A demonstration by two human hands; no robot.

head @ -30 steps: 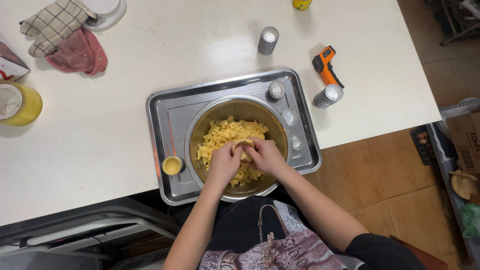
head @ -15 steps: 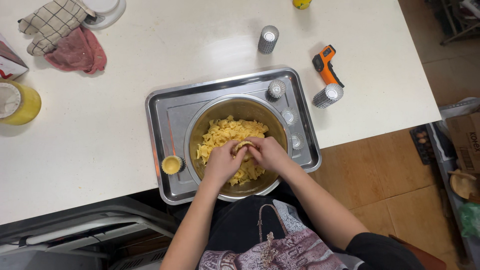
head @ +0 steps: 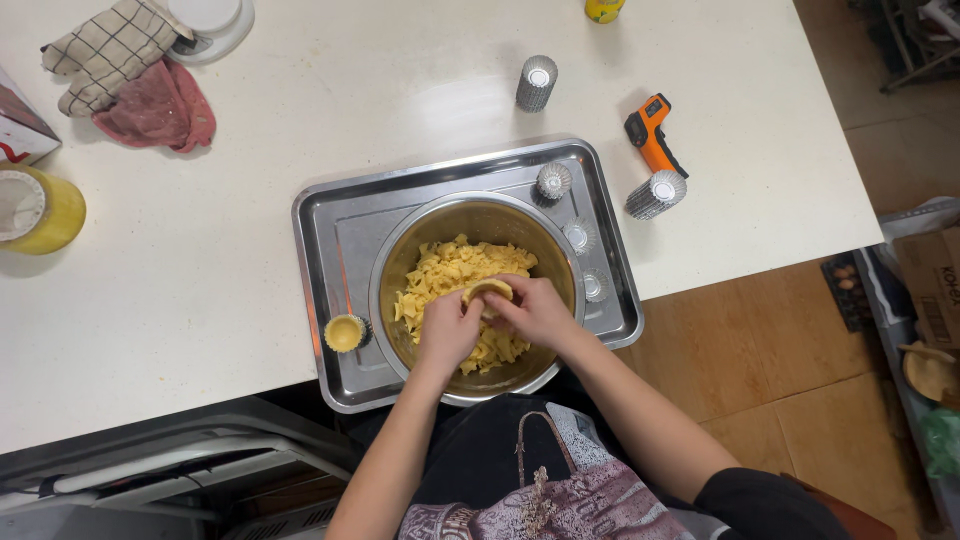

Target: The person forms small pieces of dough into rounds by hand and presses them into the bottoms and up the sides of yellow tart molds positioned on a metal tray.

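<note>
Yellow dough piece [head: 488, 291], soft and tearable I'd judge, sits over the steel bowl [head: 478, 215]; I'd take it by the rim. Left hand [head: 447, 332] and right hand [head: 535, 312] both have their grip pinched on it. Filled tart mould [head: 345, 333] left of bowl, on the tray [head: 340, 235].

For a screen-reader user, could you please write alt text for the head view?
Both hands, left hand and right hand, press a dough-lined tart mould over a steel bowl of yellow dough pieces, on a metal tray.
</note>
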